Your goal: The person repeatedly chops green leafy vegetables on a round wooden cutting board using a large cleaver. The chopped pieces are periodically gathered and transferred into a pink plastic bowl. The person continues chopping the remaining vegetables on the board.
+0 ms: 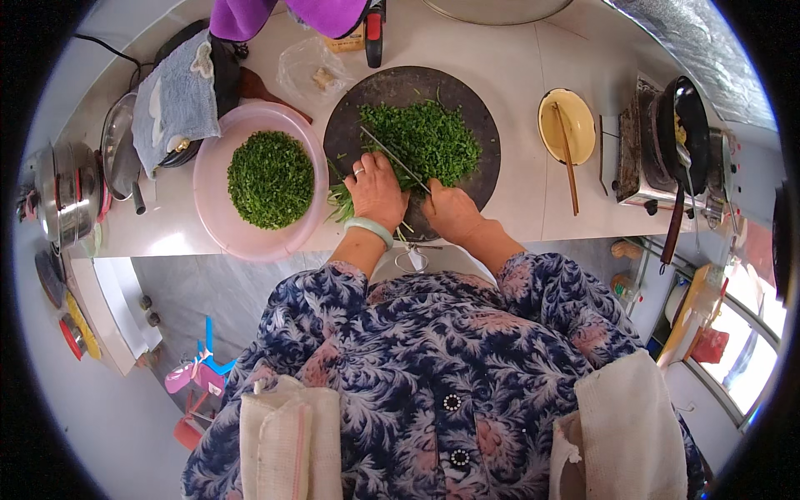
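On a round dark cutting board [350, 106] lies a heap of finely chopped greens [444, 140]. My right hand [453, 209] grips the handle of a kitchen knife [397, 159], whose blade points up and left beside the heap. My left hand [377, 190], with a ring and a pale green bangle, presses on long uncut green stalks [340, 201] at the board's left edge, its fingertips close to the blade. To the left stands a pink plastic basin [209, 181] holding a mound of chopped greens [270, 180].
A yellow enamel bowl [584, 125] with wooden chopsticks [567, 162] stands right of the board, before a gas stove [631, 162] bearing a black wok [694, 150]. Behind the basin lie a wooden spatula [269, 94] and a plastic bag [306, 65]. Steel pots [75, 194] stand far left.
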The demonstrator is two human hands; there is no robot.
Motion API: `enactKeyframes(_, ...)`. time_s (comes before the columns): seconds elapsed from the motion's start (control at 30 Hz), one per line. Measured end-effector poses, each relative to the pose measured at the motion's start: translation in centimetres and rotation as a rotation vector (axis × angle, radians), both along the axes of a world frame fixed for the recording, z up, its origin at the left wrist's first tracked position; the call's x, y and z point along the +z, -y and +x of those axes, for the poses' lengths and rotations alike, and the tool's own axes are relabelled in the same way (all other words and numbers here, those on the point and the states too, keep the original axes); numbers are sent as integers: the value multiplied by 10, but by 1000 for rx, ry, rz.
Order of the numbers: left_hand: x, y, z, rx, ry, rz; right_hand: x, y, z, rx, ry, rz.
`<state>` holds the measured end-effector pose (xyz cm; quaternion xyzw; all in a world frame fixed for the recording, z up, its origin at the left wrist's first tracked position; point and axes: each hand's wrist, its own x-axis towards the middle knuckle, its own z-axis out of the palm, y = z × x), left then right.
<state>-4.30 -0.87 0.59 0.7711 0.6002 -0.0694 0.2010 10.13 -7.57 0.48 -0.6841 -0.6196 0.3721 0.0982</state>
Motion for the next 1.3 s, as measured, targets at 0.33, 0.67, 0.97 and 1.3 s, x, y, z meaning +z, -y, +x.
enactKeyframes(0.33, -9, 3, -2, 21, -11, 42, 27, -21, -2, 98, 60, -101)
enactKeyframes(0.67, 1, 5, 2, 19, -20, 27, -13, 2, 1, 21, -29, 42)
enactKeyframes(0.97, -8, 6, -1, 35, 43, 84, 48, 16, 19, -18, -170, 169)
enactKeyframes(1.3, -5, 5, 2, 74, 23, 31, 33, 45, 16, 17, -69, 99)
